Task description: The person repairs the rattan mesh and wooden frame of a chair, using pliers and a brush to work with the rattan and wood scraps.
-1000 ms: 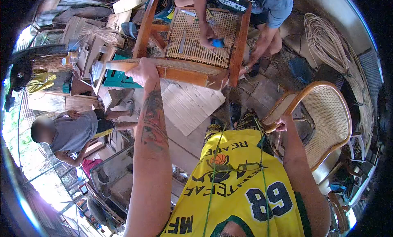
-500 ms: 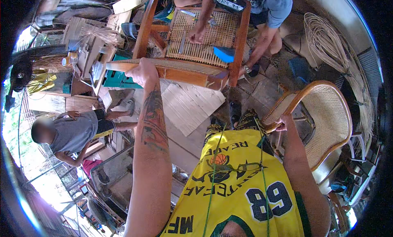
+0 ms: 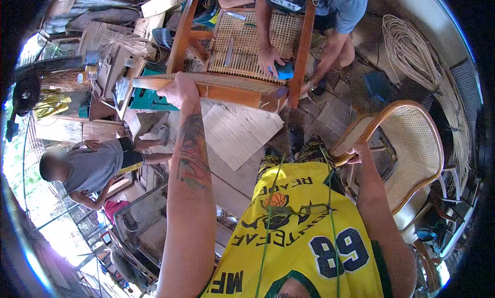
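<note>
My left hand (image 3: 180,91) is closed round the top wooden rail of a chair (image 3: 232,93) with a woven cane seat (image 3: 237,35). My right hand (image 3: 359,152) has its fingers wrapped round the curved wooden rim of a cane-backed armchair (image 3: 412,159) at my right. Across the wooden chair, a co-worker's hand (image 3: 270,60) rests on a blue object (image 3: 284,70) at the seat's corner. A knife (image 3: 229,52) lies on the open strips of the weave, and a second blade (image 3: 235,15) sits near the seat's far edge.
A flattened cardboard sheet (image 3: 240,133) covers part of the floor ahead of me. Coiled cane bundles (image 3: 412,50) lie at the right by the wall. Another person (image 3: 98,166) stands at the left, near a workbench (image 3: 111,79) and a green crate (image 3: 147,97).
The co-worker's hand has moved from the middle of the woven seat toward its near right corner and now covers part of the blue object. My hands keep their places.
</note>
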A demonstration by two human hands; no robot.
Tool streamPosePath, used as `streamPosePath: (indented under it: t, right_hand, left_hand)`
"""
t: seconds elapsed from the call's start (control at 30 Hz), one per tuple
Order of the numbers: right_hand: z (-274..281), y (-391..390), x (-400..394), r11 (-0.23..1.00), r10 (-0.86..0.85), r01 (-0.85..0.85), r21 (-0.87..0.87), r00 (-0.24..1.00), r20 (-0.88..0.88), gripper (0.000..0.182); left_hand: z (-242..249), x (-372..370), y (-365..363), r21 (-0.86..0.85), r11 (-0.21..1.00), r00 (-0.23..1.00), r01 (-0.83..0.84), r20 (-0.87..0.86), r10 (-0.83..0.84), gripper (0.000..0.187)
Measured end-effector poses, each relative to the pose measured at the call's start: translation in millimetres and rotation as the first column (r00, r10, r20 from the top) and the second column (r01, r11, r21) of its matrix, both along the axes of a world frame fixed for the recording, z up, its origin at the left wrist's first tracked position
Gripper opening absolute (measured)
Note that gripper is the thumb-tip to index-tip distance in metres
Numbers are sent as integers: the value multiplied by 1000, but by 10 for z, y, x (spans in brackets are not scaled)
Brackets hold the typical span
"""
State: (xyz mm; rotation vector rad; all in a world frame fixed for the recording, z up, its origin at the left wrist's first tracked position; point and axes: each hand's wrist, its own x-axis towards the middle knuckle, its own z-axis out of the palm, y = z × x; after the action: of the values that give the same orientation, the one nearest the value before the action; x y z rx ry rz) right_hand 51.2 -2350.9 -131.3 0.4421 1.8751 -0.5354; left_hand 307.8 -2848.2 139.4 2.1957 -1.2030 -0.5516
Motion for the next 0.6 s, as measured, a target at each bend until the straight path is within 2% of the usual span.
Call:
streamPosePath:
  t: [0.23,0.33,0.4,0.5,0.53,0.6]
  right_hand:
    - [-245,140,-65,998,-49,50,-30,998,33,65]
    - [-266,123,-68,995,-100,98,32,989,108,69]
    - [145,-51,22,997,-76,76,-16,997,5,50]
    - [244,-116,15,999,-49,49,-6,998,41,50]
    - [75,-30,-15,999,-51,51,-6,998,41,50]
    - [-318,164,-85,996,-83,85,-10,991,108,68]
  left_hand:
    - [18,-12,13,10,1000,1000,-2,4,2,67]
    - [-1,-4,-2,5,1000,1000,-1,-1,1,67]
    - [-7,-5,-5,1,1000,1000,-4,-8,4,67]
    - [18,-19,5,1,1000,1000,-8,6,8,66]
    - [27,-29,9,5,1000,1000,-10,15,10,66]
    - [31,-25,15,10,1000,1000,-13,25,13,66]
